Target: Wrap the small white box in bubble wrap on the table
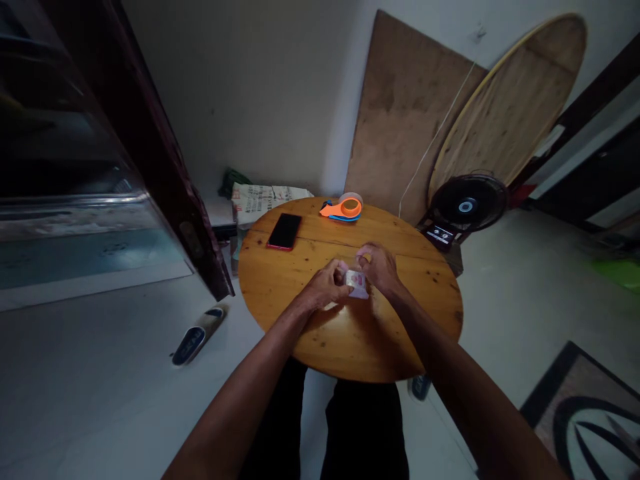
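A small white and pink printed box (357, 285) is held low over the middle of the round wooden table (325, 337). My left hand (326, 285) grips it from the left side, with thumb and fingers closed around it. Just above the box's upper right corner is my right hand (379, 267), its thumb and fingertips drawn together in a pinch. Whatever lies between those fingertips is too small to make out. Part of the box is hidden behind the left fingers.
Toward the table's far edge lies an orange and blue tape dispenser (345, 208), with a dark phone (285, 231) to its left. A black fan (467, 205) stands behind on the right. Boards (400, 107) lean on the wall. A slipper (193, 340) is on the floor.
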{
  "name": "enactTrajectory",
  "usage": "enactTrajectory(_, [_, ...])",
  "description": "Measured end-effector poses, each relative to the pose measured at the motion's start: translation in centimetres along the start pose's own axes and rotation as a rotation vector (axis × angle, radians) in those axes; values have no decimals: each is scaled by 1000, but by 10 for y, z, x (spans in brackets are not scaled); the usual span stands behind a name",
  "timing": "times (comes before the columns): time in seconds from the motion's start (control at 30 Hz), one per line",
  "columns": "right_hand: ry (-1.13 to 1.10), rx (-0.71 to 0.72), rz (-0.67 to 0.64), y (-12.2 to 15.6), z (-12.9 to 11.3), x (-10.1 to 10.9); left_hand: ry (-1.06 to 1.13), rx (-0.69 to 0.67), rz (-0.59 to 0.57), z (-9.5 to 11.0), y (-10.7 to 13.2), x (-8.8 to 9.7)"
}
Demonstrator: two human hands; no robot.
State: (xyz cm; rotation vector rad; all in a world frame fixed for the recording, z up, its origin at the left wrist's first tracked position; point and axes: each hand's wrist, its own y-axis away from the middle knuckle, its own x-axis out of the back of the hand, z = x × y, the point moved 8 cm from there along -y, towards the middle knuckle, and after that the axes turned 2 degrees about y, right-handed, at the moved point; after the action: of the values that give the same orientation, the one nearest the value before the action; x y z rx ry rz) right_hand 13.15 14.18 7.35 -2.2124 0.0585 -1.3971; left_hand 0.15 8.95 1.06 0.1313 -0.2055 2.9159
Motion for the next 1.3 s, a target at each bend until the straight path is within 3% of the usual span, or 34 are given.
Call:
enactTrajectory(0.23, [-130,0,-33,10,-4,10,-64,-42,6,5,0,-3])
enactTrajectory(0.57, [-10,80,-57,44,-19,14,-118,-70,13,7,1,-3])
enactTrajectory(0.8, [186,275,-28,84,-42,22,-55,-85,-8,4,0,-5])
enactTrajectory(1.0, [368,268,87,97,-44,10,15,-46,30,2,-3,1])
enactTrajectory(1.2, [282,250,220,95,-38,5,150,-11,121,-6,-13,-1])
enactTrajectory(1.3, [221,225,226,95,-35,8,146,29,189,-11,-17,-3])
